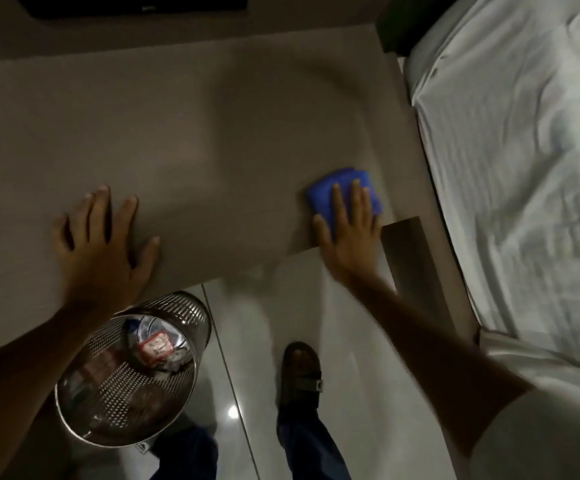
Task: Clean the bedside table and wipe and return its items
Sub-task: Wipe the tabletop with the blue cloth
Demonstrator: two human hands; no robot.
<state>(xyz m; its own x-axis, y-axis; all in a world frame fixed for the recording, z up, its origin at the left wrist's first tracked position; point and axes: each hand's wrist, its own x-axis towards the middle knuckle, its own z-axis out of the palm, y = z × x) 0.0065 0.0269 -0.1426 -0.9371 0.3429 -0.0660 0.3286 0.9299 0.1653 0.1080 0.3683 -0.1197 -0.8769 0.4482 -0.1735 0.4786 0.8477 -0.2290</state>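
Observation:
The beige bedside table top (195,133) fills the upper middle of the view, with nothing on it but my hands and a folded blue cloth (323,195). My right hand (349,230) lies flat on the cloth near the table's front right corner, pressing it to the surface with fingers spread. My left hand (101,240) rests palm down on the table near the front edge at the left, fingers apart, holding nothing.
A perforated steel waste bin (126,393) with wrappers inside stands on the glossy tiled floor (264,323) below my left arm. A bed with a white sheet (524,168) runs along the right. My sandalled foot (302,372) is near the table. A dark object (136,5) sits at the top edge.

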